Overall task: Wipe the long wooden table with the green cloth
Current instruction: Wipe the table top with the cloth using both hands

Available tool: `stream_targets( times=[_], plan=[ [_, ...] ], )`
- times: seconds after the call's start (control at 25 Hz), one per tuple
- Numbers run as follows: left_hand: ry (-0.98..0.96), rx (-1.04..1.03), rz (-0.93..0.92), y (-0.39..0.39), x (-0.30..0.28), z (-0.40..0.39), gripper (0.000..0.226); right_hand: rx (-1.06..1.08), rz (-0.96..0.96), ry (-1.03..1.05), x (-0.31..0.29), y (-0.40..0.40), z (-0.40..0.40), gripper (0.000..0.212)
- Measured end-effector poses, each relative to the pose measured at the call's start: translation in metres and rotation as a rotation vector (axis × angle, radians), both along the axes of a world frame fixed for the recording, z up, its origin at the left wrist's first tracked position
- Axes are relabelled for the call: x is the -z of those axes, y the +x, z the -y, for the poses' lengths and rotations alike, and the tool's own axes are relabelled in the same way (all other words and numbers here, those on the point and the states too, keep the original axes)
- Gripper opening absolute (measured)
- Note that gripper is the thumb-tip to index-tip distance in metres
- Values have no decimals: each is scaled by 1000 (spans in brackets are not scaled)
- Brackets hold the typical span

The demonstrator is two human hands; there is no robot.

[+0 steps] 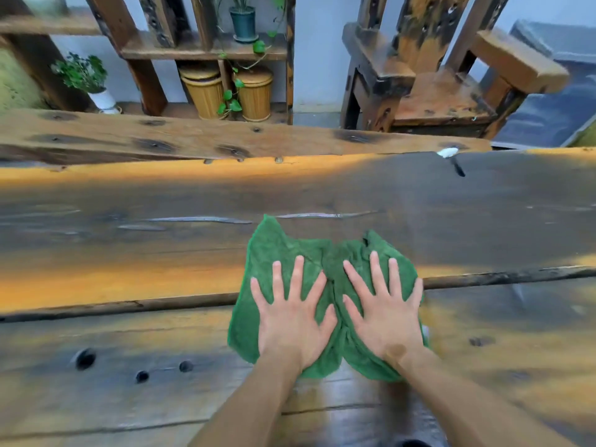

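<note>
Green cloth (283,253) lies flat on the table (129,285), roughly mid-frame, straddling the dark gap between two planks. It's a fuzzy terry-type fabric, solid green, crumpled into two lobes with a bunched crease running down the middle between the hands; far edge is uneven, with a pointed corner sticking up at far left. Left hand (292,321) palm-down on the left lobe, fingers straight and spread, pressing, not gripping. Right hand (385,314) same on the right lobe, fingers splayed flat, nothing pinched. Thumbs nearly meet over the crease. Table surface is dark weathered wood with orange streaks, knot holes near left. Beyond the far edge: a wooden chair (435,91), a shelf with two wicker baskets (258,91) and potted plants (243,21).
</note>
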State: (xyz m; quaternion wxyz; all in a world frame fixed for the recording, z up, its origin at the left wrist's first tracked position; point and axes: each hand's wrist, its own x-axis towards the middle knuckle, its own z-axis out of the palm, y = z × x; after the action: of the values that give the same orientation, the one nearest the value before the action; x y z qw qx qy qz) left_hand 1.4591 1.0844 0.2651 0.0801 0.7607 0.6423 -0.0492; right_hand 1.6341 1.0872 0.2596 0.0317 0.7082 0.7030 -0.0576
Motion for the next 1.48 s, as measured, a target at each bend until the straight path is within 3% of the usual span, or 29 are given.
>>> stream_targets(
  times=[0.12, 0.36, 0.52, 0.64, 0.96, 1.28, 1.48],
  plan=[
    [6, 5, 103, 0, -1, 93, 63, 2, -19, -29, -3, 2, 96, 62],
    [2, 5, 30, 1, -6, 270, 67, -37, 29, -45, -12, 6, 271, 63],
    [-57, -27, 37, 6, -8, 382, 72, -77, -53, -46, -21, 9, 377, 59],
    [-117, -35, 26, 15, -9, 454, 72, -116, -71, -124, -21, 12, 445, 70],
    [-79, -64, 17, 28, -6, 590, 65, -187, -85, -136, -24, 23, 567, 69],
    [-84, -63, 48, 31, -9, 667, 67, -115, -82, -135, -22, 32, 652, 66],
    [-84, -120, 35, 35, -10, 684, 68, 118, -90, -114, -18, 57, 682, 63]
  ],
)
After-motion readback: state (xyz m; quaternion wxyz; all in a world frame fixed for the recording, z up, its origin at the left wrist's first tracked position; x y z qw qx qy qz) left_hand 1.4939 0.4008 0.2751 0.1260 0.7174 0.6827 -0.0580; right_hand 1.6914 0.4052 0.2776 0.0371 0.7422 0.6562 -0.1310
